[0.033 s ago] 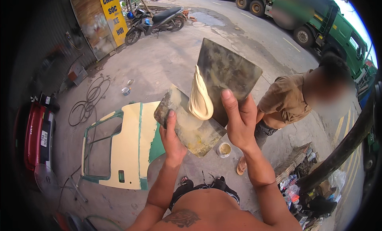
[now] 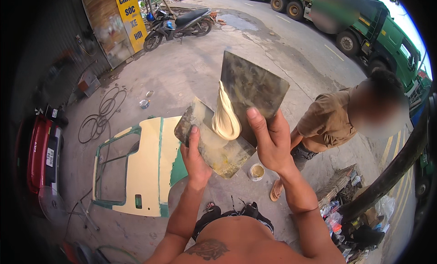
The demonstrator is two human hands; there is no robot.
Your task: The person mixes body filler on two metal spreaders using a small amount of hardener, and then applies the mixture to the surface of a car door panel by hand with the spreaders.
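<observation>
My left hand [image 2: 196, 161] grips a flat, smeared putty spreader [image 2: 225, 157] by its left edge, thumb on top. In my right hand [image 2: 273, 143] is a second, darker square spreader [image 2: 255, 82], held at its lower right corner and tilted up. A thick, pointed dollop of cream-coloured putty [image 2: 226, 123] hangs between the two plates, in front of the darker plate's left edge and over the left plate. Below my hands a small open tub [image 2: 256, 172] with tan contents stands on the ground. To the left lies a cream and green vehicle door [image 2: 150, 168].
A person in a brown shirt [image 2: 330, 114] stands close on my right. Beyond are a tree trunk [image 2: 387, 182] and a litter heap [image 2: 350, 223]. A coiled hose [image 2: 107, 109] and small can [image 2: 144, 104] lie left; a red car [image 2: 38, 159], motorbike [image 2: 182, 25] and green truck [image 2: 396, 50] stand farther off.
My right hand and its spreader have shifted slightly left and down. The left spreader and the putty have moved a little left.
</observation>
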